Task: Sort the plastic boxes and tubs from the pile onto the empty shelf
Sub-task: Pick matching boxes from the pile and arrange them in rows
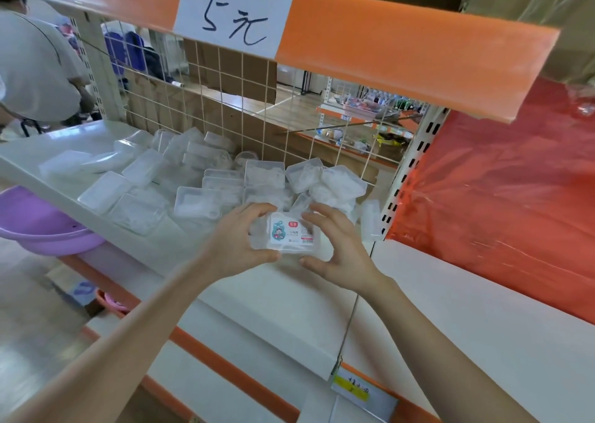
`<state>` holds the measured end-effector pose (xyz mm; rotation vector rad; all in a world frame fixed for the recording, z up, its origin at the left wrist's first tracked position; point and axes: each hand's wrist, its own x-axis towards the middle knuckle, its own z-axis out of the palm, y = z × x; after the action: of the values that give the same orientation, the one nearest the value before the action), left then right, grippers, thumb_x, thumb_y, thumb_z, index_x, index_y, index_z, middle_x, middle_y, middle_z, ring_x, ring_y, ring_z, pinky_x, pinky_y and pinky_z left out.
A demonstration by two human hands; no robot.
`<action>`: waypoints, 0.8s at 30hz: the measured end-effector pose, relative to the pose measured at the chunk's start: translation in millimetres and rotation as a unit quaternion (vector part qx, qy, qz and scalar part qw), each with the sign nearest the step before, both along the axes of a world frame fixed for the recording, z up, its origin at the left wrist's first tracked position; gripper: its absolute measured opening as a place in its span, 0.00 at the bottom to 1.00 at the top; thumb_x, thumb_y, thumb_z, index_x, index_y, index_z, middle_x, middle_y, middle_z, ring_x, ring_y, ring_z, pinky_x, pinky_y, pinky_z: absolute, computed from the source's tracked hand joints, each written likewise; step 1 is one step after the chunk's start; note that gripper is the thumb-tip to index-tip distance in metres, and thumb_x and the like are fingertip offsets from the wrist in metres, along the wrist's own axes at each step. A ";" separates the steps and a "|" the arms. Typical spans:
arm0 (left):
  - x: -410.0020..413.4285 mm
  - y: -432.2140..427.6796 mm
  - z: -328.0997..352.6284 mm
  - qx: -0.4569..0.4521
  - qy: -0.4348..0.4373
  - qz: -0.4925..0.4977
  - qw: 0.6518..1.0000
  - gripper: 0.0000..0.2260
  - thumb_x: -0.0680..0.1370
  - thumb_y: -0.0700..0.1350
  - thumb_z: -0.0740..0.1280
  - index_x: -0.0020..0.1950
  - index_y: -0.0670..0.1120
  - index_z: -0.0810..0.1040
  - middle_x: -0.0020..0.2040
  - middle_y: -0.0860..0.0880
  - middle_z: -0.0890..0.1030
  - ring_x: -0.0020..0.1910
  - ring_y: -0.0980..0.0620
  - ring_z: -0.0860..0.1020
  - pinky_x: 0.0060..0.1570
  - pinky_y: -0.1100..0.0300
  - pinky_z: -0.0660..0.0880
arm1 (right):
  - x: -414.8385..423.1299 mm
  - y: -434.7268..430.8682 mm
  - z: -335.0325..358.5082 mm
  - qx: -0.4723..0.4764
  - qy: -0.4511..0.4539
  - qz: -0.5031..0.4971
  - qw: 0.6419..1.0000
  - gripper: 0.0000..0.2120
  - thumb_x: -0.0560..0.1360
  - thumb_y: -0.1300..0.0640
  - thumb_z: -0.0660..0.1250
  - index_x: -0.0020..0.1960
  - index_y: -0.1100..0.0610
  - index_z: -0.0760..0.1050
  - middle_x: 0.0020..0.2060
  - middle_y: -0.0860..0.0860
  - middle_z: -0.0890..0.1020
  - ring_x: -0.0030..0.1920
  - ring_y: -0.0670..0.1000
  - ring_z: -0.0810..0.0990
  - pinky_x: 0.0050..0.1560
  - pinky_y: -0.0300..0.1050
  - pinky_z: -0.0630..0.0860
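A small clear plastic box [289, 234] with a white cartoon label sits between both hands, just above the front of the white shelf [225, 281]. My left hand [238, 243] grips its left side, fingers on top and thumb below. My right hand [335, 248] grips its right side the same way. Behind them lies a pile of clear plastic boxes and tubs [193, 177], spread over the shelf up to the wire grid back. To the right, past an upright post, the neighbouring shelf [483, 310] is bare white.
An orange price rail [402, 52] with a handwritten sign [235, 19] hangs overhead. A red plastic sheet [515, 197] covers the right bay's back. A purple basin [38, 223] sits lower left. A person [32, 68] stands at the far left behind the shelving.
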<state>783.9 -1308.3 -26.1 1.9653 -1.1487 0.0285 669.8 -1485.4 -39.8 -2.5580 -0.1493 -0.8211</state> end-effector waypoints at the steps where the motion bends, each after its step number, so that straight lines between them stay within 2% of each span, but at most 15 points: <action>1: -0.5 0.2 -0.5 -0.002 -0.007 -0.008 1.000 0.38 0.56 0.62 0.66 0.62 0.44 0.73 0.54 0.55 0.73 0.54 0.59 0.70 0.50 0.80 0.62 | 2.8 2.0 1.9 -0.023 0.010 0.009 1.000 0.30 0.65 0.45 0.67 0.64 0.54 0.67 0.62 0.59 0.73 0.62 0.51 0.67 0.60 0.48 0.65; 4: -2.3 -1.3 -4.2 0.006 -0.038 -0.023 0.999 0.37 0.58 0.63 0.66 0.62 0.43 0.74 0.55 0.56 0.72 0.55 0.63 0.67 0.54 0.80 0.57 | 8.3 8.4 1.7 -0.069 0.012 0.012 0.997 0.30 0.63 0.49 0.69 0.63 0.56 0.67 0.55 0.58 0.77 0.54 0.50 0.70 0.52 0.48 0.71; 7: 3.3 0.2 -14.8 0.039 -0.042 0.011 0.998 0.38 0.61 0.60 0.71 0.67 0.44 0.69 0.61 0.55 0.70 0.61 0.55 0.67 0.58 0.72 0.57 | 3.6 9.0 -10.7 -0.015 0.056 -0.040 0.998 0.29 0.63 0.52 0.70 0.62 0.59 0.72 0.52 0.56 0.78 0.51 0.53 0.73 0.49 0.52 0.76; 8: 6.5 3.0 -19.2 0.061 -0.050 0.038 0.996 0.38 0.64 0.55 0.74 0.69 0.44 0.66 0.65 0.53 0.69 0.64 0.52 0.66 0.60 0.67 0.58 | 0.2 7.8 -15.9 0.014 0.091 -0.073 0.993 0.28 0.65 0.52 0.69 0.63 0.59 0.72 0.53 0.55 0.77 0.52 0.55 0.74 0.51 0.54 0.75; 10: 12.4 11.1 -28.3 0.133 -0.069 0.100 0.984 0.37 0.67 0.50 0.75 0.72 0.46 0.62 0.70 0.51 0.66 0.69 0.49 0.62 0.64 0.58 0.58 | -7.7 4.6 -26.9 0.044 0.180 -0.143 0.972 0.26 0.70 0.52 0.68 0.67 0.56 0.69 0.58 0.53 0.74 0.58 0.57 0.71 0.59 0.53 0.69; 12: 17.0 19.0 -36.7 0.195 -0.064 0.122 0.971 0.34 0.71 0.49 0.72 0.73 0.47 0.61 0.71 0.51 0.64 0.71 0.49 0.59 0.66 0.56 0.58 | -14.2 3.1 -36.7 0.036 0.246 -0.201 0.948 0.25 0.73 0.50 0.66 0.68 0.53 0.66 0.63 0.51 0.71 0.62 0.55 0.68 0.63 0.49 0.64; 14: 19.5 24.9 -44.7 0.213 -0.064 0.123 0.967 0.29 0.74 0.48 0.69 0.72 0.48 0.63 0.71 0.52 0.66 0.70 0.49 0.61 0.65 0.56 0.60 | -19.7 4.0 -42.0 0.037 0.274 -0.234 0.932 0.24 0.75 0.49 0.63 0.69 0.51 0.65 0.64 0.50 0.70 0.63 0.54 0.67 0.63 0.47 0.62; 17: 23.1 27.7 -50.8 0.185 -0.086 0.139 0.969 0.20 0.75 0.42 0.68 0.66 0.46 0.72 0.64 0.50 0.74 0.65 0.46 0.69 0.60 0.55 0.65 | -22.1 5.1 -44.8 0.022 0.290 -0.253 0.923 0.24 0.75 0.47 0.63 0.69 0.51 0.65 0.65 0.50 0.69 0.65 0.54 0.65 0.63 0.47 0.62; 20: 24.3 28.7 -53.4 0.101 -0.164 0.119 0.974 0.12 0.70 0.39 0.70 0.53 0.44 0.80 0.51 0.47 0.82 0.52 0.45 0.78 0.52 0.54 0.72 | -19.0 10.6 -38.8 0.031 0.245 -0.251 0.936 0.22 0.75 0.47 0.63 0.65 0.55 0.70 0.64 0.51 0.70 0.66 0.54 0.64 0.64 0.46 0.61; 22: 23.2 29.3 -50.9 0.014 -0.244 0.078 0.966 0.09 0.69 0.43 0.67 0.49 0.47 0.78 0.44 0.48 0.83 0.46 0.50 0.77 0.47 0.58 0.72 | -14.6 18.4 -28.7 0.121 0.165 -0.216 0.955 0.18 0.75 0.51 0.63 0.61 0.59 0.74 0.61 0.52 0.74 0.64 0.53 0.67 0.64 0.46 0.65; 24: 21.8 27.8 -44.9 -0.053 -0.307 0.030 0.950 0.09 0.70 0.42 0.64 0.50 0.49 0.74 0.45 0.50 0.82 0.47 0.52 0.75 0.49 0.60 0.70 | -8.1 30.2 -9.4 0.252 0.136 -0.185 0.940 0.12 0.77 0.55 0.62 0.58 0.59 0.75 0.55 0.52 0.76 0.56 0.51 0.74 0.59 0.46 0.71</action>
<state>805.7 -1280.5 -71.0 1.9458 -1.4325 0.7658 661.7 -1455.2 -49.2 -2.1927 0.5728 -0.5291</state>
